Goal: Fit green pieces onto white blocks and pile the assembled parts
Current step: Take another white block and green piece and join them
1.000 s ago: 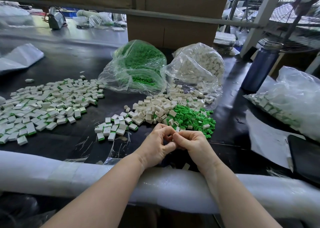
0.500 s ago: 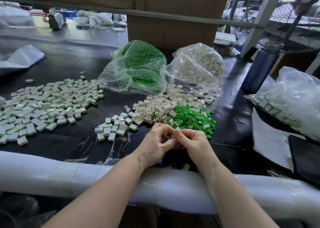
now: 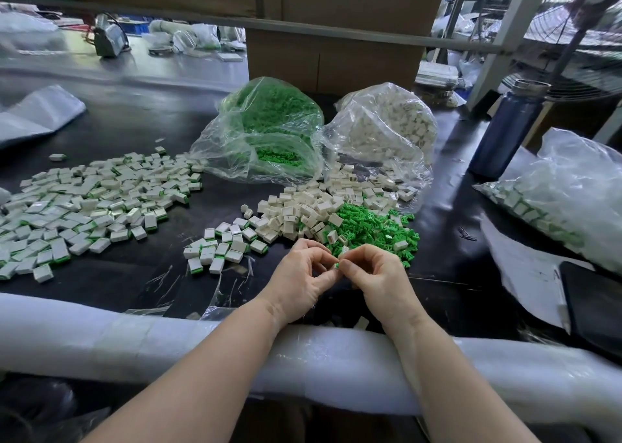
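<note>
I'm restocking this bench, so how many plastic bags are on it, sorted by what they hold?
Bag of green pieces: 1
Bag of white blocks: 1
Bag of assembled parts, at the right edge: 1
Total: 3

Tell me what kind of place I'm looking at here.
Most likely a small factory or workshop assembly bench. Clear bags of green pieces and white blocks sit on a black table, a big spread of assembled parts lies to the left, and cardboard cartons stand behind.
</note>
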Demonstrator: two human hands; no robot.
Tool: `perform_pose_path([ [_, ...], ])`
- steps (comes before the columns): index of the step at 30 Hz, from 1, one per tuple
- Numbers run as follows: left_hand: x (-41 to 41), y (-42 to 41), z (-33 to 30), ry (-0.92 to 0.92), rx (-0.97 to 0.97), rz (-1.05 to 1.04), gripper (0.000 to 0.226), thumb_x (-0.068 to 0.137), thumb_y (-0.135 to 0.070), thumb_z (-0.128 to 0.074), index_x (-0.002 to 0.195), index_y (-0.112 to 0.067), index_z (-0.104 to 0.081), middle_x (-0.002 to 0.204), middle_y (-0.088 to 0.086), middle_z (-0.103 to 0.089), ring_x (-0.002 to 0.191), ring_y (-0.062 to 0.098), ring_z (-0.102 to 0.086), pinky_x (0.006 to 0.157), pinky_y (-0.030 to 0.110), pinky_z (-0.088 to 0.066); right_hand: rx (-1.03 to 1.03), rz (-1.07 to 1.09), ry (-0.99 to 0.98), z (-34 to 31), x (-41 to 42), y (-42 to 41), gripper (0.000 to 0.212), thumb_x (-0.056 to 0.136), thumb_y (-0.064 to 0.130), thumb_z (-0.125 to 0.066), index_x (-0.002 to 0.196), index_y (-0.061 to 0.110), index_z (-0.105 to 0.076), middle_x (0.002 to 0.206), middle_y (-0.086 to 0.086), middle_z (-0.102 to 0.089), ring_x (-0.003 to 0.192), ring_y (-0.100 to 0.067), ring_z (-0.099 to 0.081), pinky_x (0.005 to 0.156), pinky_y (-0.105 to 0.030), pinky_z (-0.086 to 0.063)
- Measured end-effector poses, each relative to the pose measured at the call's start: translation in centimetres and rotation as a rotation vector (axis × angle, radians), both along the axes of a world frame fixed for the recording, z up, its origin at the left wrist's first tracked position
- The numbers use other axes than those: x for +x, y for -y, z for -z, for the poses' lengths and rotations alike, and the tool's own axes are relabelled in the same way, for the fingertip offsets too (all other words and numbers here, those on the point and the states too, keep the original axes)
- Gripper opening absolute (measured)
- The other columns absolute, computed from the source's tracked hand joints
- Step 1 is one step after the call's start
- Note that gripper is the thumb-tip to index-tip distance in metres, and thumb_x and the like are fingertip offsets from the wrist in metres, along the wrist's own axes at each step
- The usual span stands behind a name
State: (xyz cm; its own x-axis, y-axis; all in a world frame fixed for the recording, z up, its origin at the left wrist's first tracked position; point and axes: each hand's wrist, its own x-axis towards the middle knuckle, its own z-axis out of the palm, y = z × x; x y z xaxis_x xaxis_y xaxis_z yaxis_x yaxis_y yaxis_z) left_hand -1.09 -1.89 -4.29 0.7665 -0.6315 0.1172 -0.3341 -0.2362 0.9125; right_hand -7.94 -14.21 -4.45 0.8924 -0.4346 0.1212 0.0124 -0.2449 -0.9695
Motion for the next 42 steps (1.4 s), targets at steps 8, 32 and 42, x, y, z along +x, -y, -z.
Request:
perform_pose_path([
  [8, 0.0, -0.1, -0.1, -0.006, -0.015, -0.016, 0.011, 0.085, -0.015, -0.066, 0.093, -0.008, -0.067, 0.096, 0.006, -0.063, 0.085, 0.021, -0.061, 0.081, 0.027, -0.051, 0.016, 0.019, 0.023, -0.3, -0.1, 0.0, 0.011, 0.085, 0.006, -0.065, 0.075, 0.011, -0.065, 0.067, 0.000, -0.063, 0.057, -0.002, -0.055, 0.056, -0.016, -0.046],
  [32, 1.3, -0.6, 0.6, 0.081, 0.187, -0.676, 0.019, 0.090, -0.007, -0.056, 0.107, -0.005, -0.064, 0.119, 0.007, -0.039, 0.105, 0.020, -0.049, 0.085, 0.012, -0.030, -0.103, 0.606, -0.013, 0.9, 0.2, 1.7, 0.028, 0.083, 0.016, -0.068, 0.058, 0.020, -0.055, 0.057, 0.006, -0.054, 0.056, -0.013, -0.049, 0.058, -0.025, -0.038],
  [42, 1.5, -0.6, 0.7, 0.142, 0.301, -0.809, 0.032, 0.087, 0.007, -0.045, 0.113, 0.002, -0.062, 0.128, 0.013, -0.039, 0.118, 0.030, -0.034, 0.090, 0.018, -0.027, -0.129, 0.685, -0.120, 0.9, 0.2, 2.1, 0.011, 0.084, 0.004, -0.062, 0.080, 0.014, -0.065, 0.086, -0.006, -0.066, 0.073, -0.016, -0.055, 0.070, -0.022, -0.038],
])
